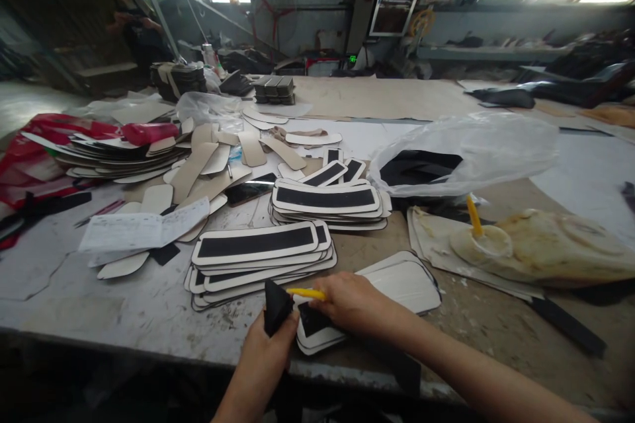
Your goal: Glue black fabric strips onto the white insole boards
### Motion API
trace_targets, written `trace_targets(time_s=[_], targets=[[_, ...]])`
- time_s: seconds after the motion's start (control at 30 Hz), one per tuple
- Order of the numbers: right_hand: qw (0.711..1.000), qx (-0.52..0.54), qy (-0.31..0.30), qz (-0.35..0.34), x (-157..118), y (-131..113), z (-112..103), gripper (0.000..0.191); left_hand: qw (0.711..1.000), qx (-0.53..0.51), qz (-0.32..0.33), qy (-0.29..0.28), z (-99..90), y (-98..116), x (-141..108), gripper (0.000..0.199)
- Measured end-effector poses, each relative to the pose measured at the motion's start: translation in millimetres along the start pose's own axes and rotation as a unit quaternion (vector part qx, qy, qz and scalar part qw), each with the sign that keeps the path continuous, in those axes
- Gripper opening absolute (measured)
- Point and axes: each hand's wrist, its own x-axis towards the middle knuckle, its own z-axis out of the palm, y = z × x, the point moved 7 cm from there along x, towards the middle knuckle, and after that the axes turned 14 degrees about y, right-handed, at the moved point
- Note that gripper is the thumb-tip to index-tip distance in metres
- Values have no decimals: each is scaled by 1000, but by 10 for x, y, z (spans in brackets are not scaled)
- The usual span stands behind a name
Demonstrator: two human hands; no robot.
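Observation:
Near the table's front edge, my left hand (264,351) is closed on a folded piece of black material (276,308). My right hand (351,301) grips a thin yellow stick (307,293), whose tip points left at the black piece; whether it touches is unclear. Under my right hand lies a white rounded panel (317,342) with a black strip on it. Beyond it is a pale panel (399,281) with a streaked surface. Just behind my hands stands a stack of white-bordered black panels (258,244), with a second stack (325,197) behind.
On the right, a second yellow stick (474,217) stands in a stained round container (483,243). A plastic bag (486,152) with black pieces lies behind. To the left are paper sheets (143,231), a phone (251,190) and loose beige pieces (196,168). A person (136,26) is back left.

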Motion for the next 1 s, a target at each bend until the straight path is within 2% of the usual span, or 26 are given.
trace_targets(time_s=[0.17,0.33,0.43,0.53,0.6,0.7,0.8,0.9,1.0], targets=[[1000,-14,2,3,6,-18,0,21,998,9,51,41,14,76,41,38],[999,-29,-13,-5,-45,-7,-83,26,996,15,60,57,38,93,51,39],[999,-38,-28,19,-235,241,-252,25,998,1,25,50,48,36,55,45],[995,-15,-29,90,-521,675,-473,19,999,0,1,47,48,-12,65,44],[991,31,-14,127,-677,923,-594,20,999,5,0,54,36,-20,72,43],[987,65,29,145,-762,1126,-680,19,999,15,-10,50,35,-46,79,43],[979,-13,67,192,-736,1238,-651,20,997,57,-12,43,27,-83,98,44],[952,-145,90,255,-707,1316,-619,28,996,82,-5,45,9,-108,130,48],[941,-185,89,271,-680,1339,-576,29,995,93,-8,40,5,-117,148,46]])
